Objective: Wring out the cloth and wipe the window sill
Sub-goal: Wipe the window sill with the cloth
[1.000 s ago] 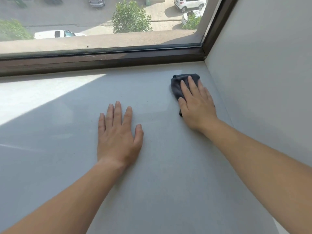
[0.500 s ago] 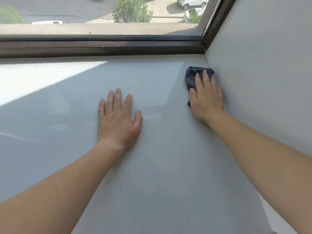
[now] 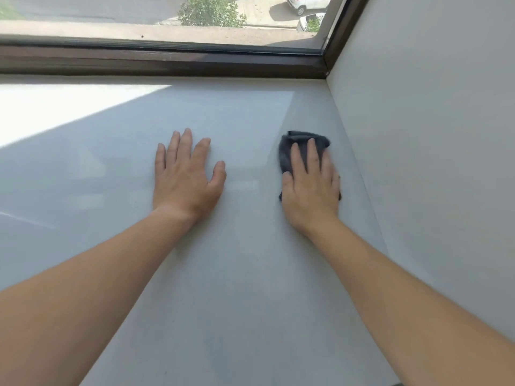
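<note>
Pulling back from corner, right hand [image 3: 310,188] presses cloth [image 3: 288,153], grip flat; left hand [image 3: 185,179] flat, empty on window sill [image 3: 250,274]; prob. mid-wipe.

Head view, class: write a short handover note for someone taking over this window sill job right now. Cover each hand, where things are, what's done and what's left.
Left hand: flat on the window sill, fingers straight, holding nothing.
Right hand: fingers straight, pressing the dark grey cloth onto the sill.
Cloth: bunched small, close to the right wall, well short of the window frame.
Done: the cloth is on the sill in wiping position; whether it was wrung out cannot be told.
Left: wipe the rest of the sill, including the sunlit patch at far left.
</note>
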The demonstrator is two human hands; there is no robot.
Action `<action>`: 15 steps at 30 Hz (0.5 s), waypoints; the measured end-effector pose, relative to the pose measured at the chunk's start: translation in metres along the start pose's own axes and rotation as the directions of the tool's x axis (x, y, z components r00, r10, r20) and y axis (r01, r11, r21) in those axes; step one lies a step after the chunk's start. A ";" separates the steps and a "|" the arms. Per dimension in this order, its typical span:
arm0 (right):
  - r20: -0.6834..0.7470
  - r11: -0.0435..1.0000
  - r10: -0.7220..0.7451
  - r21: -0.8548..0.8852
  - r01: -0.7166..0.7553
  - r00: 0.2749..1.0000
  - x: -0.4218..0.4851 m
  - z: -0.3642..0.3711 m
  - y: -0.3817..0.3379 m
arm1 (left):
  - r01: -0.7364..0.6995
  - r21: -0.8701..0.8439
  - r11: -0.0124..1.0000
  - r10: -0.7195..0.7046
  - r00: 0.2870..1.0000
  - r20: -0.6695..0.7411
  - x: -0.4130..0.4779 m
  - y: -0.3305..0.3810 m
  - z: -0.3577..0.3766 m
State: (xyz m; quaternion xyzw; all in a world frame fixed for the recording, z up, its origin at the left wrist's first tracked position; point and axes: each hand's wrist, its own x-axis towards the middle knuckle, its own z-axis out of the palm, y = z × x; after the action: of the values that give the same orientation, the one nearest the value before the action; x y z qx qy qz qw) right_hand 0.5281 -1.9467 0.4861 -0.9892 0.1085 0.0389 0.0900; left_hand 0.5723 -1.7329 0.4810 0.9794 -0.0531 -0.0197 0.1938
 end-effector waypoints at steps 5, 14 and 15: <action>0.109 0.961 -0.272 -0.013 0.275 0.956 -0.026 -0.003 0.010 | -0.126 -0.096 0.987 0.119 0.991 -0.068 -0.021 0.002 -0.008; 0.055 0.996 -0.090 -0.020 0.091 0.994 -0.026 0.001 0.016 | -0.143 0.025 0.989 0.142 0.988 0.058 -0.085 0.008 0.007; 0.084 0.991 -0.129 -0.026 0.131 0.988 -0.038 0.000 0.019 | -0.140 0.044 0.989 0.137 0.989 0.063 -0.084 0.009 0.008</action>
State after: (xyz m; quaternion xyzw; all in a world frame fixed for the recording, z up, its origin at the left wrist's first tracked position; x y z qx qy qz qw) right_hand 0.4872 -1.9571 0.4863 -0.9931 0.0393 0.0754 0.0810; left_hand 0.4871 -1.7344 0.4783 0.9767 -0.1271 -0.0341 0.1695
